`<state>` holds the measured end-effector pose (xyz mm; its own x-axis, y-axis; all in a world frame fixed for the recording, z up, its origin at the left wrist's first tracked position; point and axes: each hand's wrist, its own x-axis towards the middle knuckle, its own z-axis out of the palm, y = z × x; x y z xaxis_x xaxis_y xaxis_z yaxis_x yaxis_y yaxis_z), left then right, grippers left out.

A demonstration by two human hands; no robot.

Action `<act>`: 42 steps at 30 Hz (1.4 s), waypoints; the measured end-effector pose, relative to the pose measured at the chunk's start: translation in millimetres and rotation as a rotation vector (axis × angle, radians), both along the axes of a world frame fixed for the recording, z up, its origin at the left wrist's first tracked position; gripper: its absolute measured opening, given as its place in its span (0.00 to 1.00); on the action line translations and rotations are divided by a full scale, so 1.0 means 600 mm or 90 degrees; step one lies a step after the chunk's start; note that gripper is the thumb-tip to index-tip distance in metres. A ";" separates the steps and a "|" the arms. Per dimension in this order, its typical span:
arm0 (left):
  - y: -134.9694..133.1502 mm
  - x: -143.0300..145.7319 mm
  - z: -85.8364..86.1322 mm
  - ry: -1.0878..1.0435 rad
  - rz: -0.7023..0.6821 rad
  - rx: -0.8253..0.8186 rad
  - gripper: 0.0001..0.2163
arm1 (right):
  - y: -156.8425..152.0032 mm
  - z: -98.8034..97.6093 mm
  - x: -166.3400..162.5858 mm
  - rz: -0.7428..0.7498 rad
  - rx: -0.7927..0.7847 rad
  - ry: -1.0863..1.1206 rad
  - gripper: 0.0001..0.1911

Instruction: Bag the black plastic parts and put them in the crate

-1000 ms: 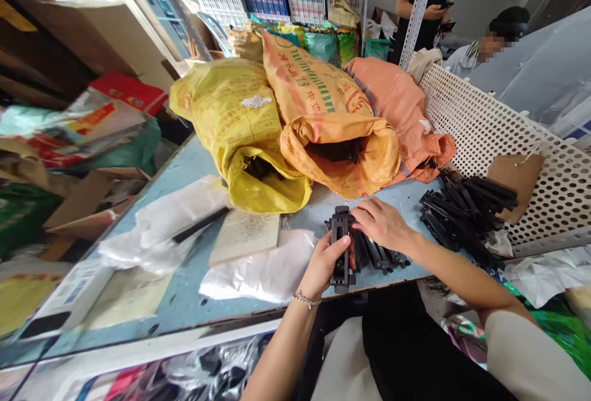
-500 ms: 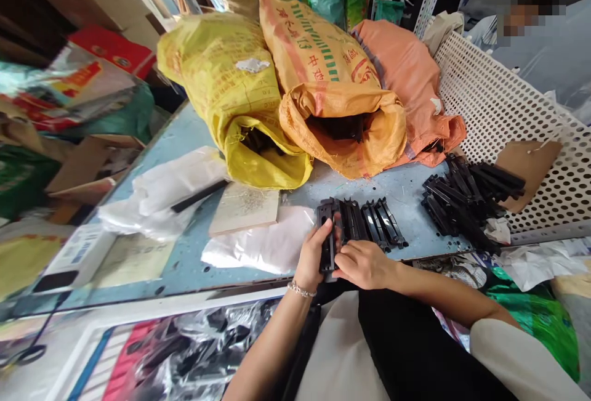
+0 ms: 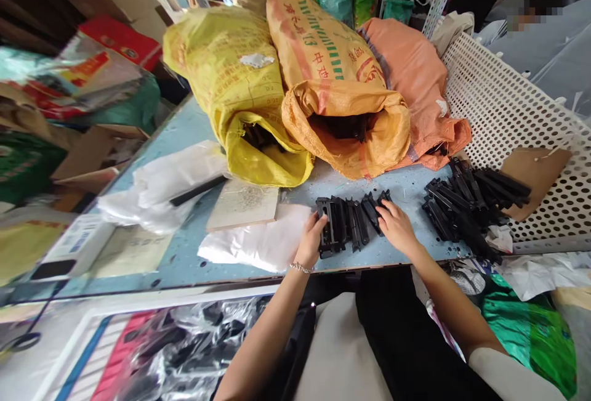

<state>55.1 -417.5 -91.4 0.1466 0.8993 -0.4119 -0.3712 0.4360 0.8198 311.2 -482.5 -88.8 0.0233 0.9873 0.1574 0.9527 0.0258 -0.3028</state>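
Observation:
A row of slim black plastic parts (image 3: 353, 222) lies side by side near the table's front edge. My left hand (image 3: 310, 241) is at the row's left end, its fingers closed on the outermost black part (image 3: 325, 225). At the opposite end, my right hand (image 3: 397, 226) has its fingers curled against the rightmost black part (image 3: 375, 211). The row sits between both hands, its parts leaning slightly at differing angles. Some fingertips are hidden behind the parts. A white plastic-wrapped bundle (image 3: 258, 247) lies just left of my left hand.
Behind the row lie open yellow (image 3: 272, 167), orange (image 3: 341, 93) and salmon sacks (image 3: 415, 74). A heap of black parts (image 3: 462, 204) rests right, beside a perforated white panel (image 3: 517, 105). A flat board (image 3: 242, 207) lies left. Two other people are at the back right.
My right hand has moved right, away from my left hand, to the row's right end. The black part held upright between my hands is now with the row, which looks closer together.

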 end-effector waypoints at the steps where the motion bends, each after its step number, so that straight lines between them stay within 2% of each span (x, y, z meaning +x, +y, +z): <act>1: -0.003 -0.003 0.000 0.000 0.007 -0.026 0.22 | 0.006 0.003 0.005 -0.015 0.007 0.000 0.18; 3: -0.014 -0.020 0.007 -0.012 0.005 -0.073 0.21 | 0.011 0.024 -0.002 -0.022 0.047 0.028 0.18; 5: -0.028 -0.044 0.023 -0.052 -0.064 -0.085 0.22 | 0.007 0.060 -0.026 0.039 0.084 0.097 0.19; 7: -0.043 -0.068 0.045 -0.100 -0.215 -0.083 0.23 | -0.002 0.104 -0.063 0.169 0.077 0.161 0.24; 10: -0.067 -0.094 0.076 -0.132 -0.475 -0.128 0.25 | -0.016 0.156 -0.118 0.397 -0.013 0.148 0.29; 12: -0.083 -0.104 0.089 -0.155 -0.592 -0.191 0.25 | -0.027 0.169 -0.143 0.494 -0.074 0.124 0.25; 15: -0.101 -0.113 0.096 -0.189 -0.672 -0.266 0.27 | -0.044 0.159 -0.151 0.540 -0.118 0.140 0.23; 17: -0.101 -0.121 0.093 -0.150 -0.638 -0.236 0.27 | -0.050 0.141 -0.141 0.533 -0.148 0.159 0.21; 18: -0.097 -0.125 0.090 -0.092 -0.577 -0.178 0.27 | -0.050 0.132 -0.132 0.506 -0.168 0.172 0.19; 20: -0.080 -0.136 0.077 0.133 -0.374 0.012 0.24 | -0.048 0.114 -0.117 0.394 -0.215 0.241 0.18; 22: -0.056 -0.148 0.056 0.447 -0.174 0.229 0.17 | -0.045 0.101 -0.108 0.241 -0.262 0.400 0.20; 23: -0.044 -0.154 0.043 0.590 -0.120 0.315 0.13 | -0.044 0.096 -0.107 0.175 -0.282 0.510 0.21; 25: -0.020 -0.166 0.020 0.752 -0.119 0.409 0.07 | -0.046 0.087 -0.114 0.080 -0.309 0.738 0.22; 28: 0.009 -0.187 0.001 0.734 -0.199 0.414 0.09 | -0.055 0.079 -0.138 0.004 -0.326 0.974 0.21; 31: 0.026 -0.204 -0.002 0.676 -0.203 0.403 0.09 | -0.064 0.068 -0.171 -0.016 -0.387 1.082 0.21; 34: 0.030 -0.211 -0.003 0.588 -0.163 0.353 0.08 | -0.064 0.047 -0.210 -0.009 -0.522 1.191 0.24; 36: 0.027 -0.210 -0.006 0.556 -0.134 0.323 0.07 | -0.060 0.029 -0.236 -0.060 -0.637 1.262 0.23; 37: 0.024 -0.210 -0.008 0.564 -0.116 0.330 0.07 | -0.058 0.021 -0.246 -0.108 -0.672 1.286 0.22; 39: 0.018 -0.212 -0.011 0.604 -0.089 0.389 0.09 | -0.055 0.010 -0.262 -0.197 -0.677 1.319 0.19; 40: 0.016 -0.214 -0.012 0.626 -0.086 0.432 0.10 | -0.054 0.008 -0.267 -0.212 -0.657 1.336 0.19; 42: 0.013 -0.218 -0.013 0.667 -0.104 0.510 0.12 | -0.054 0.009 -0.274 -0.170 -0.629 1.371 0.19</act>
<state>-75.7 -409.7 -99.4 0.2161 0.9475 0.2356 0.5993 -0.3192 0.7342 147.0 -514.6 -83.2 -0.4611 0.6738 -0.5774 -0.6368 -0.7044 -0.3135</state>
